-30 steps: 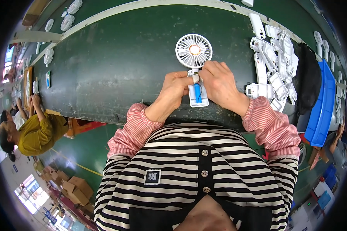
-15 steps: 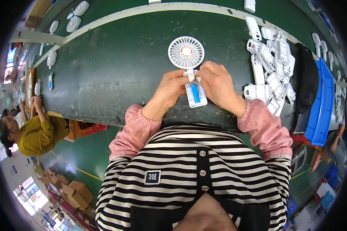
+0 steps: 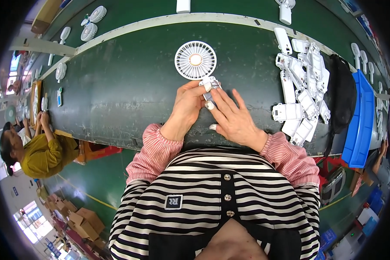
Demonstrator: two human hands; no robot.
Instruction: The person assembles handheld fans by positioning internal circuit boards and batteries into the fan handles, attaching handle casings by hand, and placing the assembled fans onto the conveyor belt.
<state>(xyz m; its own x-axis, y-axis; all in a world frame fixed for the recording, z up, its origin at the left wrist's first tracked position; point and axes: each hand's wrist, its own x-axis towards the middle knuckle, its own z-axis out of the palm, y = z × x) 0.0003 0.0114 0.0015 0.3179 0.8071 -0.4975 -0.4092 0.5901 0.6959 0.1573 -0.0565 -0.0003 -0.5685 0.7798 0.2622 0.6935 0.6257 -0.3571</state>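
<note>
A white handheld fan (image 3: 184, 60) with a round slatted head and an orange ring at its hub lies in front of me, head pointing away. Its handle is held by my left hand (image 3: 186, 104), thumb and fingers closed on it just below the head. Stretched out and spread, the fingers of my right hand (image 3: 238, 121) reach across the lower handle and hide most of it. White coverings or tips show on some right fingers; I cannot tell what they are.
At right lies a heap of white plastic casings (image 3: 307, 102), beside a black bag (image 3: 343, 93) and a blue bin (image 3: 359, 125). More fans (image 3: 89, 32) stand far left. A co-worker in a mustard top (image 3: 45, 149) sits at left. A pale strip (image 3: 160, 19) crosses the bench.
The fan has shifted a little left. My right hand has gone from bent fingers at the handle's top to fingers spread over its lower part, covering the blue piece seen before.
</note>
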